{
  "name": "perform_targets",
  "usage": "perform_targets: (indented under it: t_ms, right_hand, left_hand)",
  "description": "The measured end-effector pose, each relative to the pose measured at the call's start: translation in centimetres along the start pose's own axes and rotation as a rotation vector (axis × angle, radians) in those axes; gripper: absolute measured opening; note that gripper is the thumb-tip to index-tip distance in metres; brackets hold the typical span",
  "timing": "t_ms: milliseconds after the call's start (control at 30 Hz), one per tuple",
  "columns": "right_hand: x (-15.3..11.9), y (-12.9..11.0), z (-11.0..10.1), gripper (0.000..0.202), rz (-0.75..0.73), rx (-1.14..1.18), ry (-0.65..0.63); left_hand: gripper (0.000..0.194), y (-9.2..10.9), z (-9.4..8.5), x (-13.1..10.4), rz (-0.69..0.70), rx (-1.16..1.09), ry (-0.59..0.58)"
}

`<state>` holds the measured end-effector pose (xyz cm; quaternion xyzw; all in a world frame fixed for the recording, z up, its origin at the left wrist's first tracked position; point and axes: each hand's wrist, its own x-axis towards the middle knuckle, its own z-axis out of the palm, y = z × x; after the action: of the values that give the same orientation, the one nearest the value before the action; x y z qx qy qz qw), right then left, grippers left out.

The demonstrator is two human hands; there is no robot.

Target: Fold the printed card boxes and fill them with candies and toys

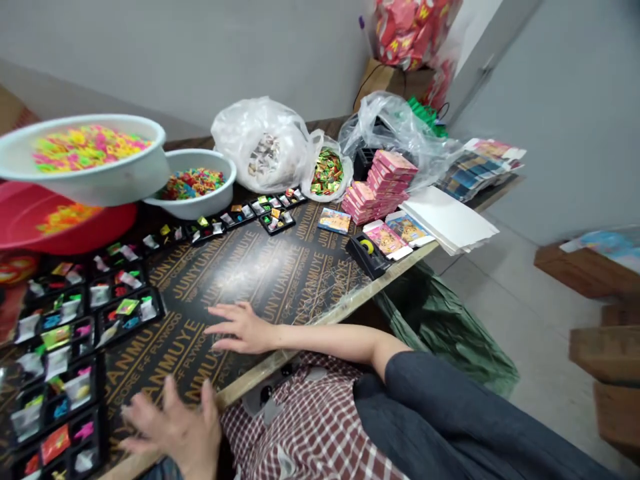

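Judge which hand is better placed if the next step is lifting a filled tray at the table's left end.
Probably the left hand: open, holding nothing and closer to those trays. The right hand also looks free but is farther off, over the table.

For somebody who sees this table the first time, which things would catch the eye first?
Probably the large white basin at the left, with neon pink, yellow and green pieces, above a red basin. Next, perhaps, the stacked pink boxes toward the right end of the black table. Then the right hand and the blurred left hand, both open, at the near edge.
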<state>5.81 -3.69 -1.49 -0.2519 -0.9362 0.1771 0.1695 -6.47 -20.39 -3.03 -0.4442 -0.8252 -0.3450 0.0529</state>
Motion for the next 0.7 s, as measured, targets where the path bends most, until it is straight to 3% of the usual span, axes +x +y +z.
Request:
perform_targets:
  t_ms: [67,167,267,333,467,633,700]
  right_hand:
    - [-1.2,3.1,-3.5,0.038,0.062,0.036,0.104]
    - [-3.8,9.7,-9.8,0.038,0.310,-0.036,0.161]
    - [-6.1,16.9,-15.3,0.037,0.590,-0.245,0.060]
    - [-7.1,20.7,-17.7,0.040,0.729,-0.371,-0.048]
    - [-7.2,25.3,-19.2,0.057,0.897,-0.412,-0.131]
    - [-5.5,27.5,-18.6,0.046,0.989,-0.370,-0.130]
    - [-5.3,27.9,-18.9,0.051,1.009,-0.356,-0.113]
  left_hand:
    - [0.066,2.0,2.7,0.3,0.120,0.072,-0.050]
    - [0.064,3.4,3.9,0.4,0.213,0.157,-0.128]
    - [0.063,3.3,3.6,0.4,0.218,0.191,-0.140]
    - [0.059,2.9,3.4,0.5,0.225,0.193,-0.129]
    - [0.052,1.6,3.9,0.8,0.262,0.181,-0.081]
    - [0.060,-0.4,4.9,0.8,0.277,0.129,-0.012]
    - [0.069,-1.1,5.1,0.9,0.279,0.080,0.008]
